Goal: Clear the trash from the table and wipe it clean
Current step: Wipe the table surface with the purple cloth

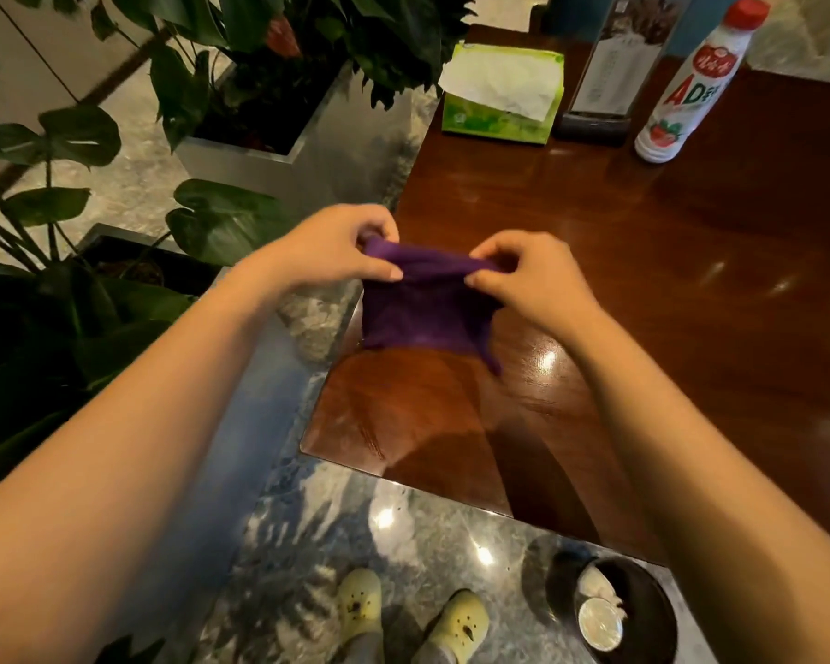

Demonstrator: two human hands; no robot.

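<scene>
A purple cloth (418, 309) hangs between my two hands above the near left corner of the dark wooden table (643, 261). My left hand (336, 251) pinches its top left corner. At the top right edge of the cloth, my right hand (528, 275) pinches the fabric. The cloth's lower part droops toward the tabletop. On the floor at the lower right stands a dark trash bin (643, 611) holding crumpled white paper and a round lid.
At the table's far side stand a green tissue box (499, 93), a dark menu stand (609, 74) and a white bottle with a red cap (691, 83). Potted plants in planters (240, 151) line the left side. My yellow shoes (408, 615) are on the marble floor.
</scene>
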